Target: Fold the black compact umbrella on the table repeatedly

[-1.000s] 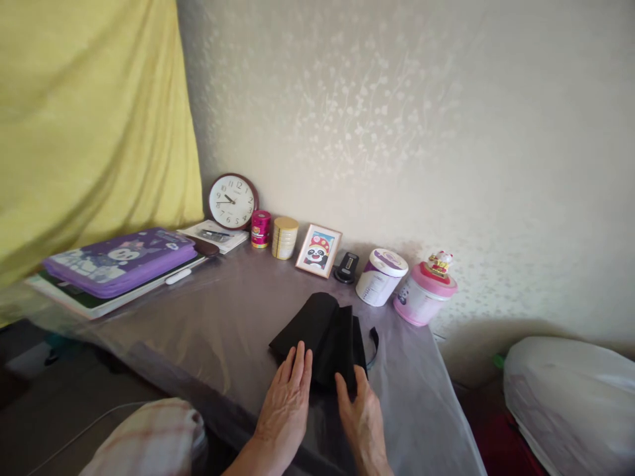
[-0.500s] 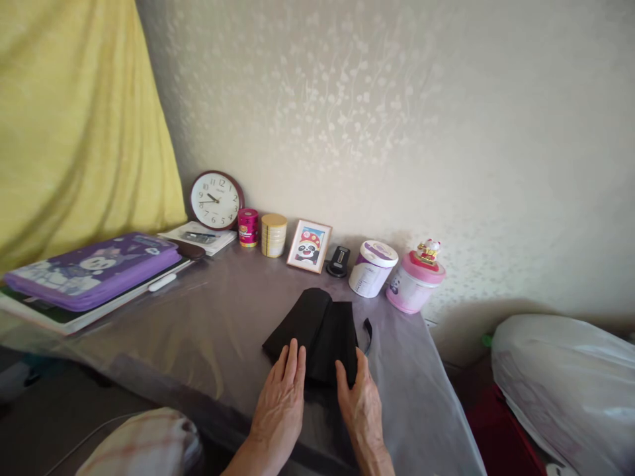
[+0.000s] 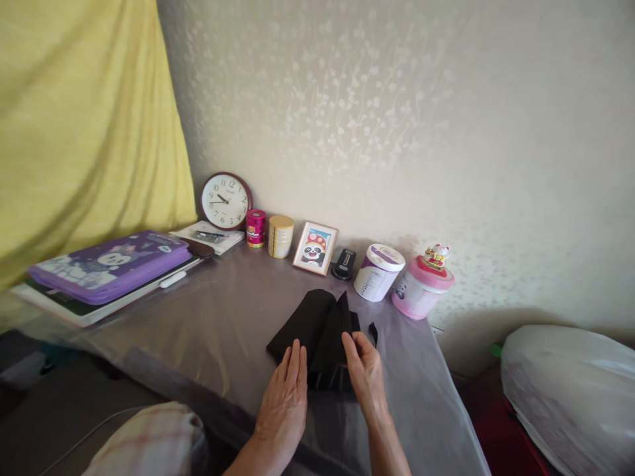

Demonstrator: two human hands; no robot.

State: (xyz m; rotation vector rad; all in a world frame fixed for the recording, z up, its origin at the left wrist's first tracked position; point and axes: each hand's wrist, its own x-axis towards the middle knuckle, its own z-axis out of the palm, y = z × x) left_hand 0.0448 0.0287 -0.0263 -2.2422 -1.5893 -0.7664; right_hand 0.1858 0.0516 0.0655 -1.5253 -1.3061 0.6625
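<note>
A folded black fabric piece point(image 3: 305, 324), its exact kind not plain, lies on the table in front of me. A thin black strap point(image 3: 373, 332) sticks out at its right side. My left hand point(image 3: 284, 396) rests flat on the near left part of the fabric, fingers stretched out and held side by side. With thumb and fingers my right hand point(image 3: 364, 363) pinches the right flap, which stands partly raised off the layers below. The fingertips of that hand hide part of the flap's edge.
Along the wall stand a clock point(image 3: 227, 201), a pink can point(image 3: 255, 229), a yellow-lidded tub point(image 3: 280, 237), a picture frame point(image 3: 315, 248), a black device point(image 3: 344, 264), a white tub point(image 3: 380, 272) and a pink tub point(image 3: 421, 287). A purple case point(image 3: 109, 264) lies left.
My right hand has lifted the right flap of the black fabric, which now stands up at an angle. The left hand stays on the fabric. The view has shifted slightly.
</note>
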